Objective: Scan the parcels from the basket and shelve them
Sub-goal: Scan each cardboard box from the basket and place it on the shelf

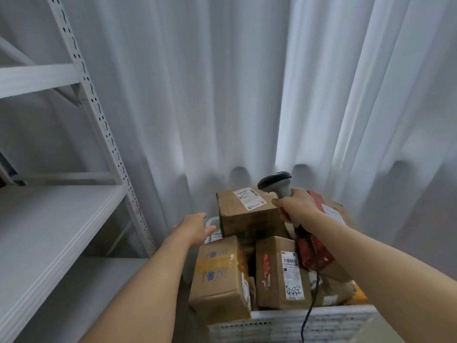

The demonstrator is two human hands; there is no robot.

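A white perforated basket [284, 325] at the lower middle holds several cardboard parcels. A large brown box [243, 214] with a white label sits on top at the back. In front lie a taped box [218, 278] and a box [279, 273] marked "4432". My right hand [295, 206] grips the handle of a grey and black barcode scanner [275, 184], held above the large box, its cable hanging down over the parcels. My left hand [195, 227] is open, fingers stretched toward the large box's left side, not touching it.
A white metal shelf unit [49, 231] stands on the left, with a slotted upright post [108, 144] and a bare board. White curtains [222, 82] hang behind the basket. A red package [314, 248] lies under my right forearm.
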